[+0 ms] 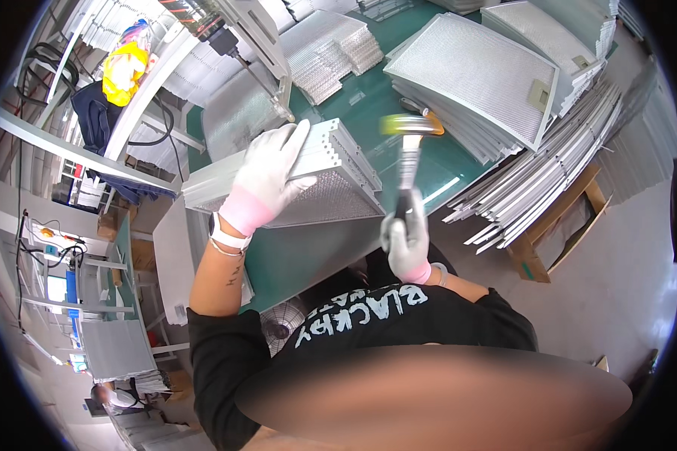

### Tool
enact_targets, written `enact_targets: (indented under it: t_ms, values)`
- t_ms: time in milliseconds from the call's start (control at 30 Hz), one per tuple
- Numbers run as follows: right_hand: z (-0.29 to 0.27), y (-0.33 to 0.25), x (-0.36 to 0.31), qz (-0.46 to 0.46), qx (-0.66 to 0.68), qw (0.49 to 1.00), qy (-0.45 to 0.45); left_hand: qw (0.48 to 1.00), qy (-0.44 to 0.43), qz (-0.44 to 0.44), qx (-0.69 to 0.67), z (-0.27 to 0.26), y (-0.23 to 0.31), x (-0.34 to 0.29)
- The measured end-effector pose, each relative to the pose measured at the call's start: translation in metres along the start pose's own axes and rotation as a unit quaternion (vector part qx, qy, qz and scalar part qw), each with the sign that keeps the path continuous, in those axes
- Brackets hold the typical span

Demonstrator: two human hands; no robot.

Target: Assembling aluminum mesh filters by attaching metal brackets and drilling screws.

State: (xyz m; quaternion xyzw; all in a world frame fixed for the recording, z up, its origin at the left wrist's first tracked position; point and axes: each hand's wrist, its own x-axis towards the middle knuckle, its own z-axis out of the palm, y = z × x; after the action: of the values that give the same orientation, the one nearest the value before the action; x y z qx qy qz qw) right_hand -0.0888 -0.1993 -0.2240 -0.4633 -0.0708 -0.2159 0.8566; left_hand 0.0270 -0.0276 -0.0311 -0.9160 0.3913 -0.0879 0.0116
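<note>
My left hand (pixel 269 169), in a white glove with a pink cuff, lies across the top of a stack of silver mesh panels (pixel 331 197). Its fingers are stretched out and the thumb stands apart, toward the stack's right end. White rims with small holes line the stack's upper right end (pixel 341 147). In my right hand (pixel 408 237), gloved the same way, is the dark grip of a mallet (pixel 409 158). The mallet's head, yellow at one end and orange at the other, is raised to the right of the stack and blurred by motion.
More mesh panels (pixel 474 71) are piled at the far right of the green table (pixel 368 98), with further stacks (pixel 331 52) behind. A drill-like tool (pixel 226 41) hangs beyond my left hand. A wooden frame (pixel 557 233) stands on the floor at the right.
</note>
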Motion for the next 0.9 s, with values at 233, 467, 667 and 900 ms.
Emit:
enact_targets:
  t_ms: [233, 467, 667, 900]
  values:
    - [-0.006, 0.014, 0.005, -0.021, -0.148, 0.985, -0.09, 1.0, 0.016, 0.003, 0.014, 0.002, -0.002, -0.001]
    - [-0.012, 0.012, 0.018, 0.053, -0.222, 0.967, -0.111, 0.999, 0.03, 0.011, 0.016, 0.001, -0.002, -0.003]
    - [-0.054, 0.015, 0.061, 0.02, -0.419, 0.905, -0.068, 0.999, 0.028, -0.003, -0.031, -0.006, 0.004, -0.012]
    - [-0.094, 0.016, 0.073, -0.021, -0.705, 0.679, -0.204, 0.993, 0.026, 0.041, -0.109, -0.014, 0.03, -0.063]
